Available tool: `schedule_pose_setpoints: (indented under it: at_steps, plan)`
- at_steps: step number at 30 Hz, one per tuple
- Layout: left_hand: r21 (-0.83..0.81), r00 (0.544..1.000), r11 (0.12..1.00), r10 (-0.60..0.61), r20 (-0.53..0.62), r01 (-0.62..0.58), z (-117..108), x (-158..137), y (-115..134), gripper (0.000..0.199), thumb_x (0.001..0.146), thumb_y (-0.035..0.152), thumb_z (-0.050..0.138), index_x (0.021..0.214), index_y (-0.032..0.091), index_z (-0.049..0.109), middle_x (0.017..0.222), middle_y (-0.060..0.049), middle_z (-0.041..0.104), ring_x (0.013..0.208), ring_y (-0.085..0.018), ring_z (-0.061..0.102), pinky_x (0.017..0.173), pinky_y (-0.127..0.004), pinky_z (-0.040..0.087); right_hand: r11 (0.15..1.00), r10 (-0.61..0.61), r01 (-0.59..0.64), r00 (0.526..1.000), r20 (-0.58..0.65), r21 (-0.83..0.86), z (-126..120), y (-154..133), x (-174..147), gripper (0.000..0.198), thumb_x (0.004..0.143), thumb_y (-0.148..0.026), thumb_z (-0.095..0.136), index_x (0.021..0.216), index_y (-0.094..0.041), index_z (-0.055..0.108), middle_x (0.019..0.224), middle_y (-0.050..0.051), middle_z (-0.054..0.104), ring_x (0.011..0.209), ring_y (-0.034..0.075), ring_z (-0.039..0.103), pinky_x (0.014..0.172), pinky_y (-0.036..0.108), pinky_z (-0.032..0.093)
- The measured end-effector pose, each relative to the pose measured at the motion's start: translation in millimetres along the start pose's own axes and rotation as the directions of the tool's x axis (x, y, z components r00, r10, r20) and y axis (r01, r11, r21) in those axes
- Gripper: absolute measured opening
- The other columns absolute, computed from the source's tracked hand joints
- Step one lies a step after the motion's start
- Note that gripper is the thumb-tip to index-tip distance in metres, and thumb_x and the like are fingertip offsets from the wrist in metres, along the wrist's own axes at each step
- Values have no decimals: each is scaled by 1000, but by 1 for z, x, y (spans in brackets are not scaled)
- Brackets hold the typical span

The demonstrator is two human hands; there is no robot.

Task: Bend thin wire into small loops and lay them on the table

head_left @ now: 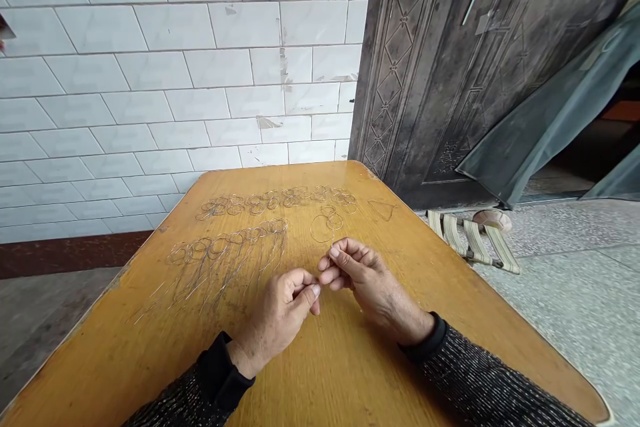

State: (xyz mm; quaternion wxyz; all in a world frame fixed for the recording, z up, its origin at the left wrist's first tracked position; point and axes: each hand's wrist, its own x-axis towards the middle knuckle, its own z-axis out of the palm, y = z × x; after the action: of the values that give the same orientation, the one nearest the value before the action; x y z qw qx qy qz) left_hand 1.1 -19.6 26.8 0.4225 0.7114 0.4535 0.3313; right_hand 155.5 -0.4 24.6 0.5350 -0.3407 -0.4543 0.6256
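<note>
Working from the near edge outward: dark flecked knit sleeves, both cut off by the lower frame edge, rest over the yellow wooden table; left hand is curled, thumb pressed toward the forefinger, leaving barely a gap; cannot tell whether a wire end sits between those fingertips, being too fine to make out; right hand, just beside it and slightly farther out, is narrowed to a pinch, thumb against forefinger, on the stem of a thin looped wire; its loops, one large and some smaller, lie beyond the right fingertips, the lower stem being hidden by the fingers; left of the hands, a slanting row of looped wires with long tails, overlapping, count uncertain; farther out, a second row of small wire loops, tangled to the eye; at its right end, apart, a roughly triangular wire outline, faint.

Beyond the table: a strapped seat on the floor at right, partly hidden by the table; white wall tiles; a dark patterned door; a grey-green curtain, cut off at right.
</note>
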Motion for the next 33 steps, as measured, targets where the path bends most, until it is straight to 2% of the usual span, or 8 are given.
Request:
schedule_pose_setpoints:
  at_steps: [5,9,16,22,29,33]
  plan:
    - [96,996,991,93,-16,-91,0,-2,3,26,82,27,42,60,17,49,55,2,50,50,-10,42,51,-23,32,999,22,-22,1000,1,40,1,0,0,25,70,-36,66,66,-16,51,61,-2,63,46,6,58,46,16,44]
    - [114,993,987,118,-11,-116,0,-2,3,27,83,27,43,58,17,48,55,2,49,52,-10,43,52,-23,32,999,35,-36,999,16,35,0,-1,0,25,70,-36,65,65,-16,51,59,-3,62,45,5,56,46,17,43]
    - [18,997,997,76,-16,-75,4,-3,-1,18,82,28,45,82,15,57,60,1,55,53,-10,48,54,-23,37,996,-14,14,1000,-2,87,-6,-4,4,24,69,-35,68,66,-16,53,61,-2,64,46,5,57,46,15,44]
    - [98,988,984,154,-13,-152,2,-5,4,27,83,25,42,59,16,50,55,2,49,53,-9,45,56,-23,36,996,9,-10,1000,19,91,-6,-1,4,23,70,-34,67,65,-15,53,59,-2,63,45,5,56,45,14,42]
    - [45,997,996,72,-5,-71,3,-4,-1,25,84,30,42,70,15,57,60,1,53,52,-9,44,51,-22,35,992,-51,49,999,13,120,-11,-3,7,22,71,-34,66,68,-16,55,64,-2,63,49,5,57,48,15,44]
    - [103,992,987,123,12,-124,2,-6,3,25,83,27,42,64,15,52,58,2,52,55,-9,46,56,-23,35,992,-36,36,999,-3,120,-14,-2,8,24,68,-35,68,67,-16,54,63,-2,63,47,4,56,47,14,44]
